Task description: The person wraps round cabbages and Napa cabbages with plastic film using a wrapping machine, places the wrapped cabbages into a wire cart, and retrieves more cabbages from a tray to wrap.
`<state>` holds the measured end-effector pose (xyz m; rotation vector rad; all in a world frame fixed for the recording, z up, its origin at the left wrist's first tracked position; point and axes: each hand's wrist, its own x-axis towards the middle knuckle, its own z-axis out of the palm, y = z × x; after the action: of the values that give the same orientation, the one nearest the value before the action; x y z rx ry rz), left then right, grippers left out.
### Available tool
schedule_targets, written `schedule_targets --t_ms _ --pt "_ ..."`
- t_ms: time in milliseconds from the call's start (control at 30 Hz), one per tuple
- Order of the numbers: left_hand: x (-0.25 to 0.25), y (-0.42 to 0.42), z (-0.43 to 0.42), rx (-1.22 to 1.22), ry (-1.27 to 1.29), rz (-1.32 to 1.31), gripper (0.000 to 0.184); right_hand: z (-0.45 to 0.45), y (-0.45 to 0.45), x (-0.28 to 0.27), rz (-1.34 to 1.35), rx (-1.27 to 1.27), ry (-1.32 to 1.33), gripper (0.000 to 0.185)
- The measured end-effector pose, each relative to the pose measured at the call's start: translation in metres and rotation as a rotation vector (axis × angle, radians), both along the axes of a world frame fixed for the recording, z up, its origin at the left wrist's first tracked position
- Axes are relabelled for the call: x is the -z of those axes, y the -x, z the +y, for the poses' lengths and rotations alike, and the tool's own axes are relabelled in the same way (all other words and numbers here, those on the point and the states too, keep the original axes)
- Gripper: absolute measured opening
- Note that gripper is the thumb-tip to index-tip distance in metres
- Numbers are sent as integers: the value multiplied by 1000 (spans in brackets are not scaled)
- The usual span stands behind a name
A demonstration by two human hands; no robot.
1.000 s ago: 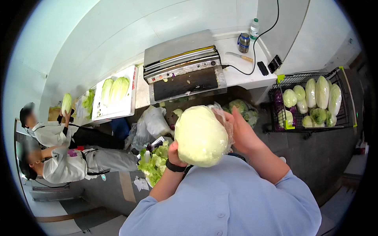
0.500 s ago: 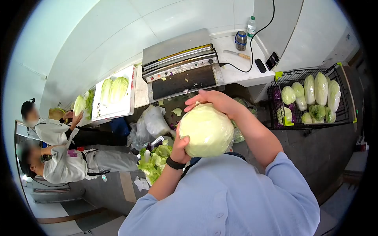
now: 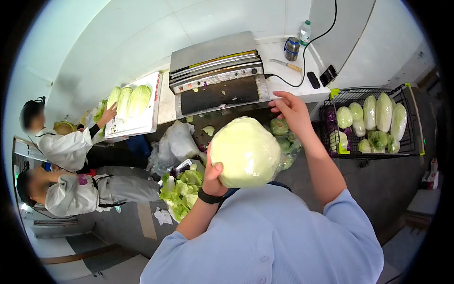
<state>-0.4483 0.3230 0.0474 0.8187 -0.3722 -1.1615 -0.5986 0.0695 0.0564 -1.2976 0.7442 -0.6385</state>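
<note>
A large pale green cabbage (image 3: 245,154), glossy with clear film, is in front of my chest. My left hand (image 3: 214,179) grips it from its left side, thumb on the near face; the fingers behind are hidden. Off to the right and above, my right hand (image 3: 292,112) is apart from the cabbage, holding nothing, its fingers loosely bent and spread. Beyond the cabbage stands a film wrapping machine (image 3: 218,71) with a dark, scrap-littered plate (image 3: 220,98).
A black wire cart (image 3: 410,128) at right holds several wrapped cabbages. A knife (image 3: 292,66), flask (image 3: 292,48) and bottle (image 3: 305,33) stand or lie on the counter. At left, a co-worker's hand (image 3: 109,115) touches napa cabbages on a white board (image 3: 150,120). Leaf trimmings (image 3: 183,191) pile below.
My right hand has left the cabbage's top and moved right. My left hand still holds the cabbage. The co-worker has set another napa cabbage on the white board.
</note>
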Motion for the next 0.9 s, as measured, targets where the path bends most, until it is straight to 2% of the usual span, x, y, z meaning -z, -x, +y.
schedule_targets --t_ms 33,67,167,233,267,367,400,500,600,700,733,767,900 --pt "6 -3 1 -1 -15 18 96 11 4 3 -49 79 70 40" --pt "23 -8 3 -10 73 -33 77 23 8 6 -98 158 139 40" --pt "26 -10 3 -93 55 7 73 63 22 17 -261 131 -365 51" --pt "30 -14 1 -145 42 50 71 90 22 19 -239 29 -813 62" --pt "32 -13 1 -169 34 73 70 101 18 17 -287 10 -813 65" --pt "22 -11 -9 -147 27 -30 72 118 -5 26 -422 14 -111 64" --pt "17 -7 -14 -180 1 -86 72 118 -14 17 -450 32 2 60" --pt "8 3 -22 -250 -39 -186 74 114 -29 17 -295 41 116 57" --pt "6 -1 -24 -255 -16 -154 75 107 -35 13 -337 -17 91 53" --pt "5 -8 -25 -273 -24 -185 73 93 -48 10 -580 111 -438 54" --pt "8 -10 -27 -289 -38 -209 73 98 -54 16 -538 45 -333 52" --pt "10 -13 -27 -301 -58 -231 72 98 -58 16 -538 25 -390 50" --pt "10 -67 -23 -6 27 -647 79 81 -71 20 -600 7 -589 46"
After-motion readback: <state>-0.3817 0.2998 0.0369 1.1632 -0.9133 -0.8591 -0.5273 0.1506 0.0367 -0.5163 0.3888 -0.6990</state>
